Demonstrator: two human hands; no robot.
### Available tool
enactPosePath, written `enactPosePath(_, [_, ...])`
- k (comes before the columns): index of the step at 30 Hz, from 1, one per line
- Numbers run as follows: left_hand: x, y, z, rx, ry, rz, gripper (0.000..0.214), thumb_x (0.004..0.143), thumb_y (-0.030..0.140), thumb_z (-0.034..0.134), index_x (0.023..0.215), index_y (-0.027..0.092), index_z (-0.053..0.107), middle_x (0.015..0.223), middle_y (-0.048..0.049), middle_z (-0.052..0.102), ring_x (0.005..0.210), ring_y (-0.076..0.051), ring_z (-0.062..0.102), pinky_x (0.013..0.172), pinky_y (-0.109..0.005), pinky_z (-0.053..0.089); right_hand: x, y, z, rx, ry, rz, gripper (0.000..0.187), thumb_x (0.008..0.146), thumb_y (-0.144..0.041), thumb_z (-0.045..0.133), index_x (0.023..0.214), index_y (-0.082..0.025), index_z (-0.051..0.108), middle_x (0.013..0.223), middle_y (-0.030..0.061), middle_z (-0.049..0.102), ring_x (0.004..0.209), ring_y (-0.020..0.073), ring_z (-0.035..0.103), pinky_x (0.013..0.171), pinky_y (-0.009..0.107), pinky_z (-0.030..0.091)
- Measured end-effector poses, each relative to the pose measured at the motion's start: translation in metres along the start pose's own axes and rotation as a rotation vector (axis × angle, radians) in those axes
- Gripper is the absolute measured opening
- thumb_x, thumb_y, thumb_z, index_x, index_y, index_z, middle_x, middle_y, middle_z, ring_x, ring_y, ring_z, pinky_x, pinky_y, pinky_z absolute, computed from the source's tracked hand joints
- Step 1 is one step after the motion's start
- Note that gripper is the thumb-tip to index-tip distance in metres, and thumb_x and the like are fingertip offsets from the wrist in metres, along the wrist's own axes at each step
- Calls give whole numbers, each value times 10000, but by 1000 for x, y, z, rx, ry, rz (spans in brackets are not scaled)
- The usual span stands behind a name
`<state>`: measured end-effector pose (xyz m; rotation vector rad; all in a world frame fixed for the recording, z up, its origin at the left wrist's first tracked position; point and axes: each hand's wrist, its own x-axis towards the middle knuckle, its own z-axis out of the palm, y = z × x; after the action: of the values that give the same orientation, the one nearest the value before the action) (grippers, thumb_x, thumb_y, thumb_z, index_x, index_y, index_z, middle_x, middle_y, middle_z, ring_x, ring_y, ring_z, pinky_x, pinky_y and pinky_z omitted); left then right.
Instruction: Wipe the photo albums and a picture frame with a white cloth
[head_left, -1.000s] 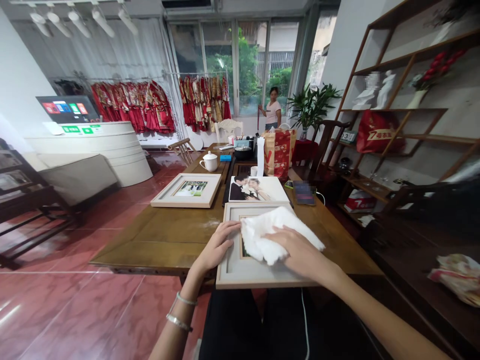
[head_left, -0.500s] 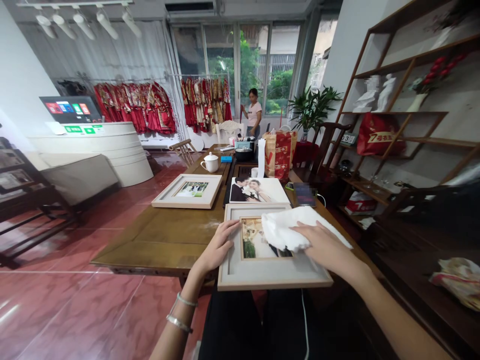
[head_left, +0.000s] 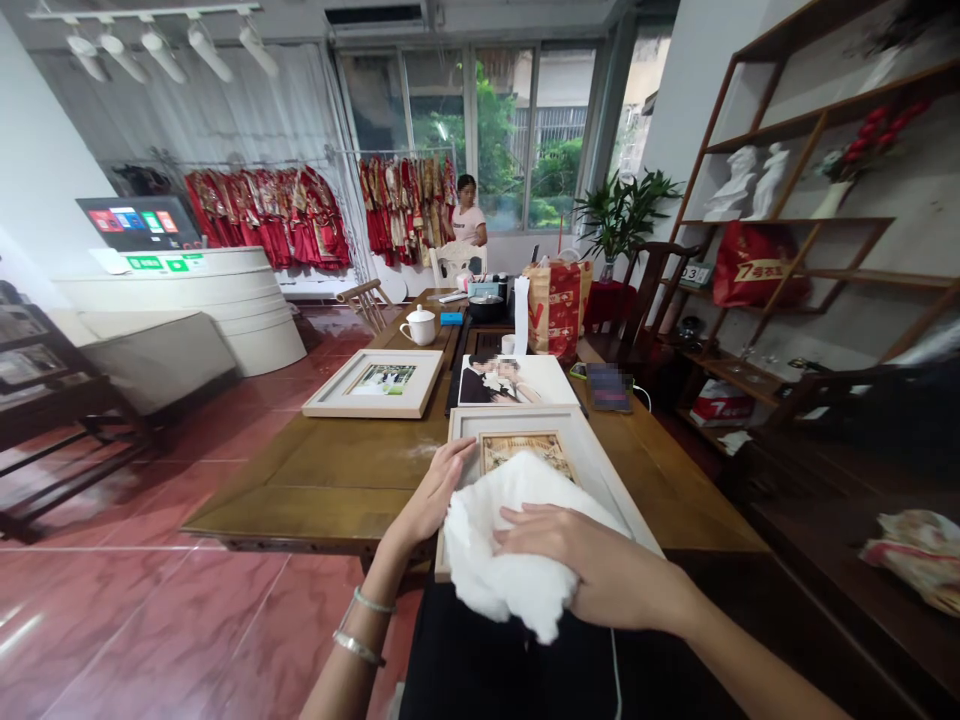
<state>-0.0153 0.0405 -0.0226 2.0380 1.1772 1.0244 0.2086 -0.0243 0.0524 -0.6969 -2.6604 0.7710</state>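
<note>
A light wooden picture frame (head_left: 630,505) lies at the near table edge, its lower part overhanging toward my lap. My left hand (head_left: 433,492) rests along its left side, fingers stretched over the border. Under my right hand (head_left: 577,555) is a bunched white cloth (head_left: 499,520), pressed onto the lower part of the frame. The cloth covers most of the photo (head_left: 525,450), leaving its top strip in sight, and hangs past the near edge. Just beyond lies an unframed photo print of a couple (head_left: 536,385). A second framed picture (head_left: 322,400) lies to the left.
On the wooden table (head_left: 300,490) stand a white lidded mug (head_left: 420,326), a black bowl (head_left: 486,307) and a red paper bag (head_left: 555,310). A tablet-like device (head_left: 609,388) with a cable lies at the right. Another person (head_left: 469,222) is by the window.
My right hand has moved the cloth left and toward me, over the frame's near edge. My left hand has stayed on the frame. The person at the back has shifted left.
</note>
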Motion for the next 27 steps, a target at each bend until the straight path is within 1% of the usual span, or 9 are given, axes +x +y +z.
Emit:
enactPosePath(2, [0,-4,0,9,-7,38,407,943,342,288,1287,226,471,1381,-53,401,1298,-199,302,1119,-399,166,-17,2,-9,-9,-45,57,553,641,-7,458,1122,-238,605,1129,16,649,1188,203,478,1048,338,266])
enactPosePath(5, [0,-9,-1,17,-31,84,411,910,322,397,1311,245,445,1405,-60,375,1310,-226,277,1118,-422,158,-45,12,-23,-98,-29,244,538,685,-44,450,1146,-278,599,1165,8,631,1164,214,499,994,334,339])
enactPosePath(8, [-1,-9,-1,13,-32,71,406,915,302,381,1314,253,440,1408,-53,372,1315,-223,270,1120,-423,154,-62,27,-30,-232,47,469,521,666,-66,456,1110,-280,627,1163,27,630,1122,244,525,934,352,394])
enactPosePath(10, [-1,-7,-1,9,-24,51,398,927,304,346,1306,240,451,1405,-53,376,1315,-213,272,1123,-413,149,-59,33,-29,-282,90,520,539,643,-56,452,1106,-264,632,1171,40,625,1135,255,512,940,367,388])
enactPosePath(13, [-1,-3,0,3,-12,33,401,940,318,302,1290,213,467,1395,-59,388,1312,-200,280,1125,-399,145,-39,31,-16,-232,116,412,600,629,-37,440,1179,-224,587,1239,55,580,1209,247,447,999,373,337])
enactPosePath(16, [0,-1,1,-3,3,13,408,946,329,276,1278,201,475,1385,-63,397,1307,-197,289,1122,-400,156,-14,23,-2,-96,77,167,663,599,-30,452,1229,-215,541,1264,35,562,1269,215,376,1061,368,260])
enactPosePath(19, [1,-2,2,-10,5,-7,398,946,321,277,1272,208,477,1386,-60,391,1304,-195,292,1116,-404,175,-1,20,5,-8,50,-14,673,580,-30,464,1218,-228,543,1228,15,591,1248,188,407,1088,365,208])
enactPosePath(22, [1,-6,1,-4,-12,22,380,928,280,338,1279,219,469,1395,-61,378,1309,-202,281,1116,-410,171,-6,20,1,-7,35,22,646,584,-21,456,1185,-228,570,1229,23,590,1224,185,437,1081,352,222])
enactPosePath(27, [0,-8,-2,4,-64,50,465,856,168,431,1317,234,428,1426,-55,334,1333,-222,233,1125,-412,137,-40,25,-20,-113,52,303,551,660,-53,435,1146,-253,600,1255,24,569,1171,214,486,981,327,351])
